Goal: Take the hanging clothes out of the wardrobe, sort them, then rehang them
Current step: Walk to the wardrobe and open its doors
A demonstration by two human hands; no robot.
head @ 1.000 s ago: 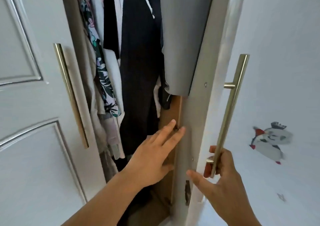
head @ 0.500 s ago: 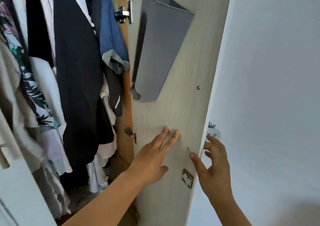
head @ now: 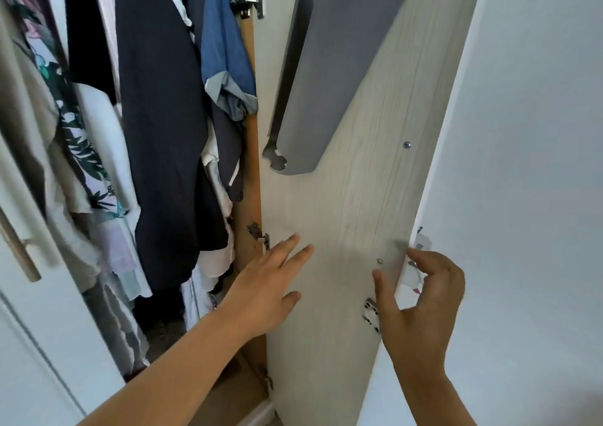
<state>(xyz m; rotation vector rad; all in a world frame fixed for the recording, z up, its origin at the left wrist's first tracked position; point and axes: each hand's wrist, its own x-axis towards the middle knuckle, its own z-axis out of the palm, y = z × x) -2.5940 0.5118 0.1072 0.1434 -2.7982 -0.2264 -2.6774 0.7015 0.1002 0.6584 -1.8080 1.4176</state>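
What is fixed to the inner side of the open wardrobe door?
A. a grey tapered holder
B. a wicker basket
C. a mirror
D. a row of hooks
A: a grey tapered holder sits on the pale wood-grain inner face of the wardrobe door.

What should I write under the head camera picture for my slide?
Left hand flat on the open wardrobe door, right hand at its edge, clothes hanging inside.
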